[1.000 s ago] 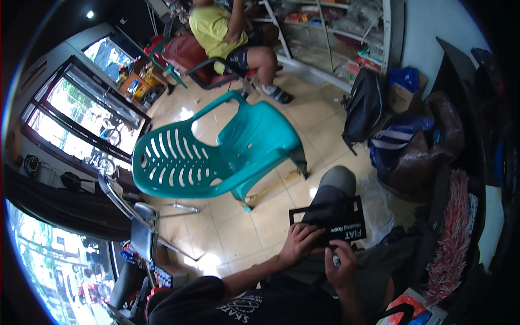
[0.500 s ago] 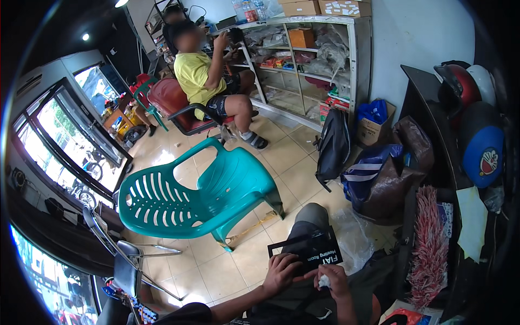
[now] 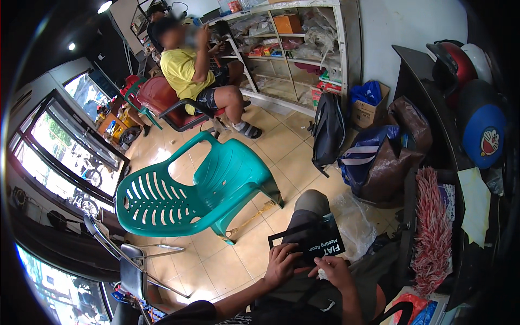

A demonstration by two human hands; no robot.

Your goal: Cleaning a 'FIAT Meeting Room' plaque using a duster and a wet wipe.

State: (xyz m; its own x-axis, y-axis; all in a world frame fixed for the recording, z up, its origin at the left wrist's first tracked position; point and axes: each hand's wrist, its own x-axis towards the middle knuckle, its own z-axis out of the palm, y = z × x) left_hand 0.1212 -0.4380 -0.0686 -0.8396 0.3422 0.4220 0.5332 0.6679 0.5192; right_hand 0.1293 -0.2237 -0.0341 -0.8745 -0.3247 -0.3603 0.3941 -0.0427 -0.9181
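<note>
A flat black sign plate (image 3: 329, 232) with white lettering lies over my bent knee, upside down to me. It has a see-through or cut-out section at its left end. My left hand (image 3: 283, 265) is closed on the plate's near edge, fingers over its face. Close beside it, my right hand (image 3: 337, 272) is at the lettered end, its fingers bent around a small white wad (image 3: 323, 275), perhaps tissue or cloth. Most of that wad is hidden by the fingers. Whether the right fingertips touch the plate, I cannot tell.
Ahead stands a green plastic chair (image 3: 216, 189). A folding chair (image 3: 134, 271) is at left. To the right are a backpack (image 3: 329, 132), plastic bags (image 3: 374, 162), a red-and-white fluffy duster (image 3: 431, 233) and helmets (image 3: 455, 70). A person in yellow (image 3: 187, 73) sits by the display cabinet (image 3: 352, 49).
My right hand has moved up slightly toward the lettered end, and less of the white wad shows. My left hand keeps its hold. The whole view has shifted a little.
</note>
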